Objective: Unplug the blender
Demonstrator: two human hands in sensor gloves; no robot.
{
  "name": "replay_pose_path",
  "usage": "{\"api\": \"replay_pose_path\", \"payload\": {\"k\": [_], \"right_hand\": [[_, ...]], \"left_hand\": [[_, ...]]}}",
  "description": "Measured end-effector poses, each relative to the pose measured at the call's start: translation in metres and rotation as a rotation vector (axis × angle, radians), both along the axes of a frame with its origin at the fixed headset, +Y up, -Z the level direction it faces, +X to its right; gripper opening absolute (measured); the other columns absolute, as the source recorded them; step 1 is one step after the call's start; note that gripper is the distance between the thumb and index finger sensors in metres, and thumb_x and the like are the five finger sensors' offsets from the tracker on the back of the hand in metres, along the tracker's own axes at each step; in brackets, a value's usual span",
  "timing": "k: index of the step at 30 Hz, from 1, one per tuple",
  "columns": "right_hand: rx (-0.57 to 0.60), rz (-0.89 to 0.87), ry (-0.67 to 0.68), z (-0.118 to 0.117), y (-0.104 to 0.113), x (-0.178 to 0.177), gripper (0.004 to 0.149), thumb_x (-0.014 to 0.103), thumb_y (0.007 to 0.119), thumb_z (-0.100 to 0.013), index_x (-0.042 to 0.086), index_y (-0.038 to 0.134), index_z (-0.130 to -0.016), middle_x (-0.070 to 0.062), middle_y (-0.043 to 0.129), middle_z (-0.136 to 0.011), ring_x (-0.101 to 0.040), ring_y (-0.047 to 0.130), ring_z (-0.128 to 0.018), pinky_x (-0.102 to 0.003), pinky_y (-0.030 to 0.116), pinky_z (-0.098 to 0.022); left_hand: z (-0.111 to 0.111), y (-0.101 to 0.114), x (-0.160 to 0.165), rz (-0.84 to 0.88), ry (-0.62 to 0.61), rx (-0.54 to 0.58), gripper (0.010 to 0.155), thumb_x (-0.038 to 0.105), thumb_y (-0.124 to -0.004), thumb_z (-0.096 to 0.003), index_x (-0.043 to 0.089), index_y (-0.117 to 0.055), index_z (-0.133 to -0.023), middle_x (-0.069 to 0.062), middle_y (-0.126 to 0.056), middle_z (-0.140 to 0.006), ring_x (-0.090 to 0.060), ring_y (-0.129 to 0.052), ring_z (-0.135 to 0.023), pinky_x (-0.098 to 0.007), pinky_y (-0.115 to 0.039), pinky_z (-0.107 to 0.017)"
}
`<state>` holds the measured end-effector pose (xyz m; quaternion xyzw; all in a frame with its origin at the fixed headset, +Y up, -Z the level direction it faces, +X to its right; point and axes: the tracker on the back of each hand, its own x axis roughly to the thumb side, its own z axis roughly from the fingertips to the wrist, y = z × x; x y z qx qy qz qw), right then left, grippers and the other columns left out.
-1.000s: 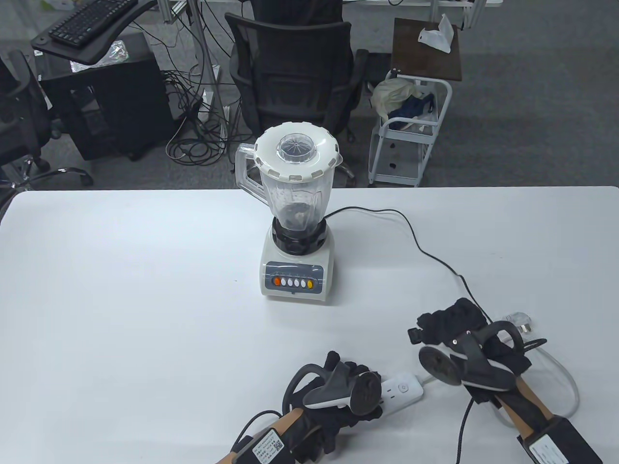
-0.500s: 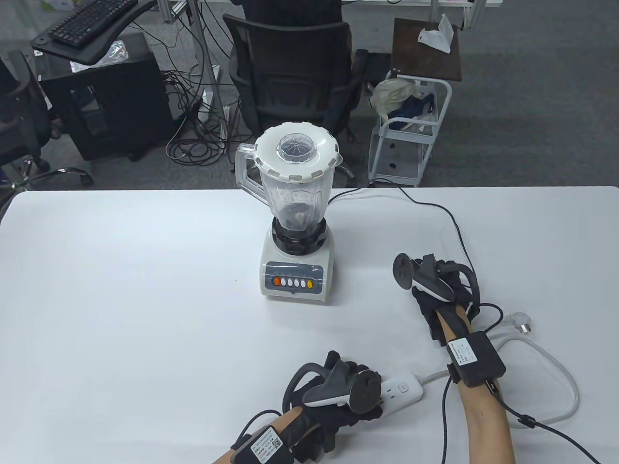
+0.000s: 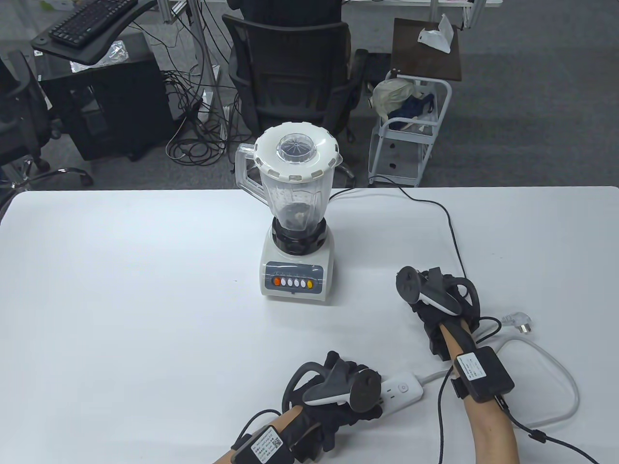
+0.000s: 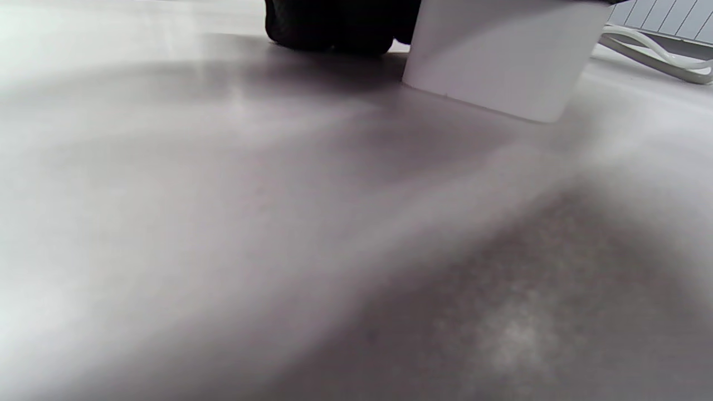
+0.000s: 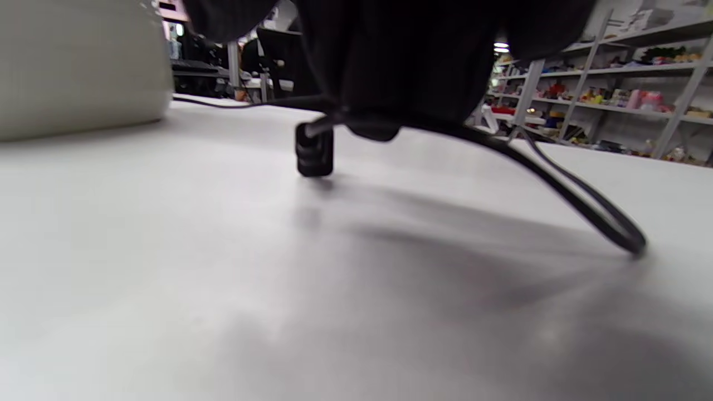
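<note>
Office clutter behind a white table [image 3: 121, 299]

Beyond the table's far edge stands a black mesh chair [image 3: 290, 72]. Left of it, tangled cables [image 3: 193, 140] lie on the grey carpet beside a dark cabinet [image 3: 106, 96], with a keyboard [image 3: 89, 19] on a tray above. To the right, a white trolley [image 3: 411, 140] carries a brown top with crumpled white paper [image 3: 437, 31] on it.
</note>
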<state>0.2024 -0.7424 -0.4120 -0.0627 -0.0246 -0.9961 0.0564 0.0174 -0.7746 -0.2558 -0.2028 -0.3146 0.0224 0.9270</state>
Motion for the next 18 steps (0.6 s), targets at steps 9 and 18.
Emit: {"api": "replay_pose_path", "payload": {"k": [9,18], "right_hand": [[0.068,0.051,0.143,0.060,0.025,0.007,0.067,0.047,0.056,-0.047,0.010,0.054,-0.103,-0.011,0.073,-0.100,-0.042,0.073,-0.092,-0.061,0.055,-0.072],[0.150,0.134,0.223,0.107,0.039,0.023,0.077,0.051,0.055,-0.046,0.008,0.041,-0.108,-0.019,0.055,-0.111,-0.051,0.055,-0.100,-0.067,0.043,-0.073]], "left_hand": [[-0.009,0.011,-0.011,-0.091,-0.036,0.049,0.081,0.066,-0.051,-0.0469,0.025,-0.043,-0.116,-0.004,-0.052,-0.121,-0.033,-0.057,-0.113,-0.060,-0.036,-0.081],[-0.023,0.046,-0.092,-0.142,0.122,0.306,0.083,0.067,-0.050,-0.0459,0.026,-0.037,-0.117,-0.005,-0.045,-0.124,-0.034,-0.051,-0.115,-0.061,-0.031,-0.082]]}}
